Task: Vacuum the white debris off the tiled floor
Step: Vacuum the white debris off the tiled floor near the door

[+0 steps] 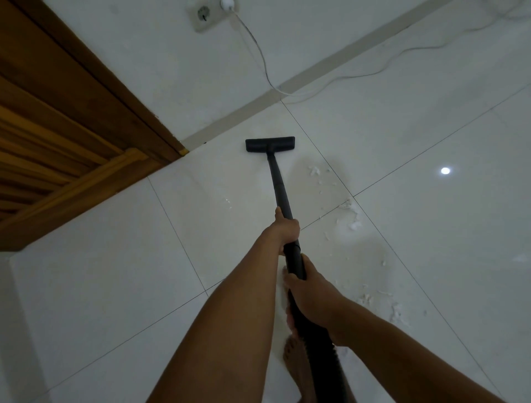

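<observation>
The tiled floor (115,273) is large glossy white squares with thin dark grout lines, and the vacuum's black floor head (270,144) sits flat on it. Just beyond the floor head a pale skirting strip (330,61) runs along the foot of a white wall (172,72). To the left of the floor head stands a brown wooden door frame (94,86) with slatted wood beside it. Far beyond the head, a wall socket (202,14) is mounted on the wall; a white plug (227,3) next to it is cut off by the picture edge. A thin white cable (258,54) drops from the plug and trails along the floor to the right of the head. A round light reflection (445,171) shines on a tile well right of the head.

The white debris (352,214) lies in scattered clumps right of the floor head and nearer the person, much of it along a grout line.

The black tube (278,184) runs back from the floor head. The left hand (286,230) is wrapped around the tube, fingers fully curled. The right hand (310,287) clasps it lower down, nearer the body. Below that, the ribbed hose (324,359) is dark and hard to make out. A bare foot (293,356) is mostly hidden by the hose and arms.
</observation>
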Demonstrator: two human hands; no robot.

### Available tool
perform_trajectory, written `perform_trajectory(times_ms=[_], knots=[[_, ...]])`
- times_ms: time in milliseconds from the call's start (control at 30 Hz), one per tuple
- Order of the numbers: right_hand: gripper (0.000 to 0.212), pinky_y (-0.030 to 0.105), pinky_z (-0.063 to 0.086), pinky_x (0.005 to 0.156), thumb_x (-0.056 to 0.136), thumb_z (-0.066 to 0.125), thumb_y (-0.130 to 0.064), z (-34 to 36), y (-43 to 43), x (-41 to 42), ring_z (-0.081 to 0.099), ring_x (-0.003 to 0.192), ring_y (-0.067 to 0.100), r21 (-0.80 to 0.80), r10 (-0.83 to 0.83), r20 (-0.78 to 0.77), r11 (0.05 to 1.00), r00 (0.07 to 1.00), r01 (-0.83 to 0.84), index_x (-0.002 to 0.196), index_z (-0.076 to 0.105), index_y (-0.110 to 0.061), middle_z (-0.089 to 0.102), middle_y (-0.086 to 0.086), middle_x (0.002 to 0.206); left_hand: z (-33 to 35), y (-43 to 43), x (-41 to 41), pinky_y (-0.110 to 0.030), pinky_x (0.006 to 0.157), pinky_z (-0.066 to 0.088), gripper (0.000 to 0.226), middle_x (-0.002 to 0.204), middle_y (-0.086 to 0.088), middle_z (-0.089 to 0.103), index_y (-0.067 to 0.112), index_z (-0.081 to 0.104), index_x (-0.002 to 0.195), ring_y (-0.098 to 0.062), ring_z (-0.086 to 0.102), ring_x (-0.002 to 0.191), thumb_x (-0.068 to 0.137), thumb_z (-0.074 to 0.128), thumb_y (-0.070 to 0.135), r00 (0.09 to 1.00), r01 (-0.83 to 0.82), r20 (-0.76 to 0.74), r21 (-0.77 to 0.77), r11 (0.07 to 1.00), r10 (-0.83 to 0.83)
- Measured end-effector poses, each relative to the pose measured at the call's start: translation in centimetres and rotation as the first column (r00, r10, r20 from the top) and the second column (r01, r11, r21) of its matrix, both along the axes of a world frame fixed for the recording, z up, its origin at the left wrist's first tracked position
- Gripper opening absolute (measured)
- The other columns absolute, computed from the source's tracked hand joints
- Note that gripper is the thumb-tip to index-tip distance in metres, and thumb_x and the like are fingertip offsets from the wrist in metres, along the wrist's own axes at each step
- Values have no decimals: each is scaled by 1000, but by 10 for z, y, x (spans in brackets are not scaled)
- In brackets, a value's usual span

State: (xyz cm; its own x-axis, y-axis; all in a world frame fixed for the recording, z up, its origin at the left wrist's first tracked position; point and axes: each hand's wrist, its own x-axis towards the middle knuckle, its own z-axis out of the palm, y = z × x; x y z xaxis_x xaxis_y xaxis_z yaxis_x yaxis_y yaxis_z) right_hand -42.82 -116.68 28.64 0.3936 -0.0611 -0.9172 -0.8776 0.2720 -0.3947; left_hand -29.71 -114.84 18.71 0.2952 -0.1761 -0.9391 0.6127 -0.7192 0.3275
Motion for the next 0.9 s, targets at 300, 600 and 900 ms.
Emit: perform_trajectory(times_ms=[300,600,900], knots=[[52,22,48,43,108,44,-22,-9,-36,56,56,49,16,-4,57,7,998,998,-57,154,24,-35,57,13,76,-11,-34,59,-38,76,52,72,111,-5,50,40,-14,157,-20,54,80,107,35,24,1000,-9,22,33,999,8],[54,24,49,43,107,45,-21,-13,-60,91,55,41,16,10,70,3,997,998,-70,152,23,-41,57,15,72,-14,-55,94,-39,78,56,74,123,-8,50,40,-14,157,-21,56,82,106,36,23,999,-38,24,14,999,37],[51,22,47,39,106,46,-20,-12,-54,97,53,33,13,-5,76,-22,997,997,-77,149,26,-40,55,13,66,-13,-47,98,-39,76,54,74,119,-8,50,40,-12,157,-21,55,84,104,36,21,999,-45,11,-4,999,45]])
